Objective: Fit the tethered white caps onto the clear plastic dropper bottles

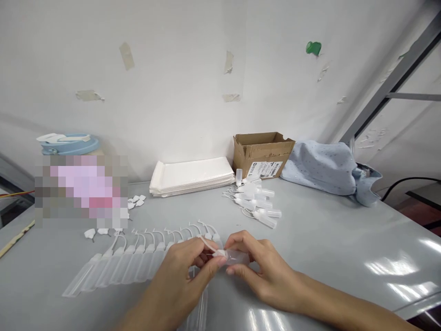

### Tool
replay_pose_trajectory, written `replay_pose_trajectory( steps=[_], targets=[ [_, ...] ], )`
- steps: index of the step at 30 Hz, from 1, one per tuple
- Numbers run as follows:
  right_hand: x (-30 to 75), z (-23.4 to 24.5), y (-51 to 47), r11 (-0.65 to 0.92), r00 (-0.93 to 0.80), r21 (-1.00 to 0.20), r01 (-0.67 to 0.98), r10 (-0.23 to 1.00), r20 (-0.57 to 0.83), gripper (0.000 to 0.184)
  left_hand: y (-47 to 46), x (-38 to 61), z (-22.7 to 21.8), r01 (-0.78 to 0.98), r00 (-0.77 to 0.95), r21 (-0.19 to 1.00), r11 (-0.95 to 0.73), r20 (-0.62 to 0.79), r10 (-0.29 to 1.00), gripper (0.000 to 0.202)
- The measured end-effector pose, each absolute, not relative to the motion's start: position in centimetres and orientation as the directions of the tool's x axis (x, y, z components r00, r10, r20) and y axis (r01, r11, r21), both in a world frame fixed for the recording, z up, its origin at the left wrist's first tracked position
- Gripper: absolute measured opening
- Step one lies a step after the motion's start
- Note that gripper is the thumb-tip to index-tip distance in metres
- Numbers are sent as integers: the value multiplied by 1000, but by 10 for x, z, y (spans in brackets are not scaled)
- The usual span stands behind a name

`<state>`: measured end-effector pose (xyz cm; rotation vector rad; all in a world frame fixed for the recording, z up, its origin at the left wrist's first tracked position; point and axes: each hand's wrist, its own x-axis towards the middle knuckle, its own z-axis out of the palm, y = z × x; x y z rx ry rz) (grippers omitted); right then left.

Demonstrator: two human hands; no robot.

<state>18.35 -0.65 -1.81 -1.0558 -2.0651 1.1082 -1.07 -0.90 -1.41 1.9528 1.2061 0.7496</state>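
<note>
My right hand grips a small clear plastic vial by its body, just above the grey table. My left hand pinches the vial's white cap end and its thin tether strap. To the left of my hands a row of several clear vials lies side by side, straps curling upward. Further back a loose heap of capped vials rests on the table.
A stack of white bags lies against the wall beside an open cardboard box. A pale blue cloth sits at the right. Small white caps are scattered at the left, near a blue-lidded container.
</note>
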Motion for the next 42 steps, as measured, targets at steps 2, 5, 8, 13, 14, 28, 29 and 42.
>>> replay_pose_trajectory(
  steps=[2, 5, 8, 13, 14, 28, 29, 42],
  targets=[
    [183, -18, -5, 248, -535, -902, 353, 845, 23, 16, -8, -14, -18, 488, 475, 743, -459, 215, 853, 11],
    [182, -20, -4, 57, -566, -966, 253, 818, -100, 18, -7, -17, -22, 469, 569, 662, -585, 280, 773, 12],
    [182, -18, -5, 76, -564, -963, 258, 821, -86, 16, -7, -16, -21, 500, 547, 640, -583, 289, 786, 8],
    [188, -15, -8, 415, -559, -807, 421, 819, 130, 22, -10, -13, -18, 524, 500, 578, -626, 386, 775, 7],
    [189, -16, -7, 443, -575, -793, 418, 805, 147, 24, -10, -12, -18, 525, 503, 572, -630, 388, 772, 6],
    [190, -11, -2, 336, -581, -882, 330, 809, 90, 18, -11, -12, -19, 498, 584, 552, -669, 356, 729, 11],
    [190, -11, 0, 269, -587, -912, 310, 809, 39, 18, -11, -12, -21, 485, 606, 522, -702, 378, 700, 11],
    [188, -7, -3, 327, -559, -863, 385, 827, 64, 18, -13, -8, -12, 591, 504, 576, -565, 284, 816, 21]
  ],
)
